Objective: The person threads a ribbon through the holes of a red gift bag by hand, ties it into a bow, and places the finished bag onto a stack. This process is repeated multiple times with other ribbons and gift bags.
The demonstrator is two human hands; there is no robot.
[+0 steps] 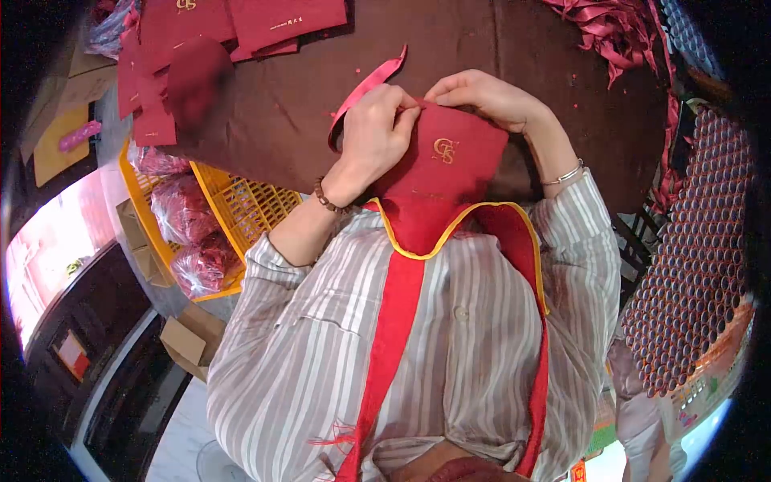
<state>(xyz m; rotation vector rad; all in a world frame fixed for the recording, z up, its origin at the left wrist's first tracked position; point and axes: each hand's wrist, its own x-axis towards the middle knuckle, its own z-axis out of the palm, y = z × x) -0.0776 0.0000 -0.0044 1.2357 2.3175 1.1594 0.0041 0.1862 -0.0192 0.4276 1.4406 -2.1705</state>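
Observation:
A flat dark-red gift bag (462,145) with gold lettering lies in front of my chest, its top edge turned away from me. My left hand (377,132) is closed at the bag's upper left corner, thumb and forefinger pinched together. A pinkish-red ribbon (365,87) curves out from beside and behind that hand; its exact hold on the ribbon is partly hidden. My right hand (490,100) bends over the upper edge, fingertips closed on it near the left hand's pinch.
Brown cloth covers the table (281,104). Similar red bags (289,20) are piled at upper left, loose ribbons (606,32) at upper right. Yellow crates (249,197) with plastic-wrapped red bundles (185,209) stand at left. A red apron with yellow trim (418,233) hangs on my chest.

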